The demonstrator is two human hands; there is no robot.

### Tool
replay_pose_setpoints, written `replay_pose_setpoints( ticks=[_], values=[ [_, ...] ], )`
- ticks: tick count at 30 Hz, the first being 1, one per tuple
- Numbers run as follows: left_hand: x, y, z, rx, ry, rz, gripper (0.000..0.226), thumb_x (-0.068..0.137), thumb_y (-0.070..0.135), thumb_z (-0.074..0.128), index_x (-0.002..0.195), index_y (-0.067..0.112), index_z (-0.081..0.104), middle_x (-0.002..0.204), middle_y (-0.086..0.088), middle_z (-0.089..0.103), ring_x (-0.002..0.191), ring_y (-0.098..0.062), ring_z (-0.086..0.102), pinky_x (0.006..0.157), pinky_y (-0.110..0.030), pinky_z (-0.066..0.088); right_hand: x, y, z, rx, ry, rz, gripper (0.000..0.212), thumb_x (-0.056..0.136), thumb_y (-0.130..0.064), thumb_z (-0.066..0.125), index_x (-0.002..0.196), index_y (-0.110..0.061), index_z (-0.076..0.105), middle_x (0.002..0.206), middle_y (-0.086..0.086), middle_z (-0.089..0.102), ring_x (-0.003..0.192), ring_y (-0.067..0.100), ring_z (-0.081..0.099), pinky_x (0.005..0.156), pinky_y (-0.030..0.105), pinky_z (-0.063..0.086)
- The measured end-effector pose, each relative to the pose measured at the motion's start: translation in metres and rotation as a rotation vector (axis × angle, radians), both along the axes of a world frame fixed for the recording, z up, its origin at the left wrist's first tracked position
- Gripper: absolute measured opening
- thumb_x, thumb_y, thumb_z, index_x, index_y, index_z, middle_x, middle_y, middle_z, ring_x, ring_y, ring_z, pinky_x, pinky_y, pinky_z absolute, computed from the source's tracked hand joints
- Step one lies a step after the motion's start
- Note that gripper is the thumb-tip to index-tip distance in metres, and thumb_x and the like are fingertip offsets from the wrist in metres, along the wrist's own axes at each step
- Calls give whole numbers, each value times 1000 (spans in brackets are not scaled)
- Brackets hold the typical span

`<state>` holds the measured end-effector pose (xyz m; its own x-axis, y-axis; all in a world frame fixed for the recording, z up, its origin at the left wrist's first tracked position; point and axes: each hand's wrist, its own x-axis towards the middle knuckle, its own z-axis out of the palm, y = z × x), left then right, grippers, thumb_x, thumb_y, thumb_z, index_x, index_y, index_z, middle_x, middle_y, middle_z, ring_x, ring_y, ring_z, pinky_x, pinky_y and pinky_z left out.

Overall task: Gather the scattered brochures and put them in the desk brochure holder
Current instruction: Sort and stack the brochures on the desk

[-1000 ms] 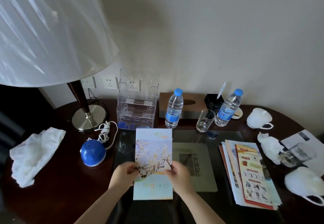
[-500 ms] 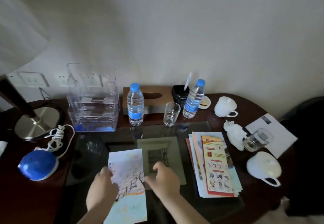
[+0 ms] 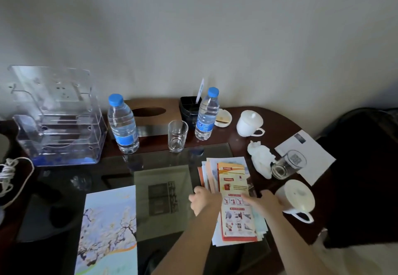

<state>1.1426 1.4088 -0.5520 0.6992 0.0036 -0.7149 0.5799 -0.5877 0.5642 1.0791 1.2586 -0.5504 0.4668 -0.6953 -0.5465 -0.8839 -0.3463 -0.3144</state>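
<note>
Brochures (image 3: 228,161): fanned stack of glossy paper on the glass desk top (image 3: 163,158), right side. Orange-red leaflet (image 3: 237,217) is uppermost; lower sheets mostly hidden, only edges show. Left hand (image 3: 204,199) curls at the stack's left edge, blurred, can't tell if it pinches anything. Right hand (image 3: 266,204) lies w/ fingers stretched flat on the stack's right side. Floral brochure (image 3: 109,231) is flat at front left, cut off by the frame btm. Clear acrylic holder (image 3: 58,122), tiered, stands back left, well apart.
</note>
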Motion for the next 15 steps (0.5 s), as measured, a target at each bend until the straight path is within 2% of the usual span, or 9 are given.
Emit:
replay_pose_setpoints(
  ticks=[2,3,6,8,11,12,14,15],
  values=[
    [3,-5,-1,44,34,78,53,85,32,62,126,8,40,127,-15,46,114,-30,52,95,-39,49,4,-3,-6,125,-116,-16,53,78,-43,75,111,-4,64,80,-3,72,63,6,64,49,19,42],
    [5,-6,-3,49,46,92,53,84,33,63,125,7,41,126,-15,48,114,-30,52,95,-39,50,5,-4,-7,179,-137,-12,41,78,-39,77,101,-6,67,73,-5,71,62,7,66,53,20,47],
    [10,-4,-7,15,72,103,59,78,41,69,121,7,49,119,-13,58,108,-28,59,93,-40,52,8,-2,-6,292,-97,-3,33,76,-34,80,94,-10,67,83,1,73,75,15,71,70,26,54],
    [12,-1,-7,-6,81,80,57,76,46,72,116,10,55,111,-10,63,101,-24,64,89,-38,55,8,0,-3,344,-65,-35,33,74,-31,82,93,-8,66,85,3,73,76,15,71,68,25,54],
    [10,6,-9,-9,97,20,49,76,49,72,109,15,59,106,-6,65,94,-20,66,85,-35,57,7,6,0,407,3,-50,36,74,-29,82,96,-8,64,92,6,73,82,18,71,76,30,55],
    [8,8,-10,-18,98,23,47,77,47,73,108,15,59,105,-6,66,92,-19,67,83,-35,58,6,10,1,412,19,-55,34,74,-30,82,94,-10,62,90,5,72,81,17,70,70,29,54],
    [3,12,-9,-68,82,66,42,79,38,73,109,13,58,100,-5,67,82,-18,69,71,-33,60,3,19,1,392,45,-64,32,75,-33,80,87,-14,57,86,3,69,76,13,66,61,25,47],
    [1,13,-8,-102,71,95,41,80,33,73,111,13,55,95,-4,67,74,-15,69,59,-29,59,2,23,-1,374,50,-63,34,76,-36,79,88,-15,55,88,3,68,79,14,66,65,25,49]
  ],
)
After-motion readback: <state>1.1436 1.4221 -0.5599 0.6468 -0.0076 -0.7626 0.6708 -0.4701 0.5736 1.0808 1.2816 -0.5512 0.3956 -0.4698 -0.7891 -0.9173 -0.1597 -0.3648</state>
